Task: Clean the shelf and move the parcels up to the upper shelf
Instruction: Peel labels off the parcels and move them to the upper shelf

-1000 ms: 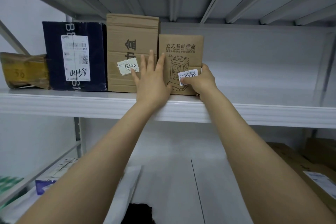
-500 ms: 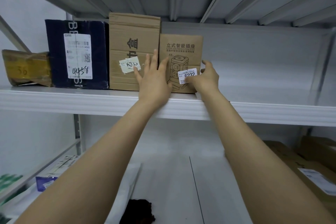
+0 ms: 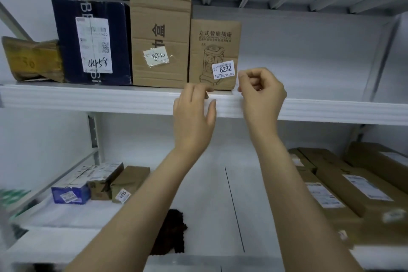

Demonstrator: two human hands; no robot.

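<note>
On the upper shelf stand a small brown box labelled 6232, a taller brown box, a dark blue box marked 4458 and a crumpled yellow-brown parcel at the far left. My left hand hangs in front of the shelf edge with relaxed fingers, holding nothing. My right hand is beside it, fingers loosely curled and empty, just right of the 6232 box. On the lower shelf lies a dark brown cloth.
Lower shelf left holds a blue box and small brown parcels. Long brown cartons are stacked at the lower right. The upper shelf right of the 6232 box is bare white.
Both hands have let go of the 6232 box and drawn back toward the shelf's front edge. The view has tilted down, showing more of the lower shelf.
</note>
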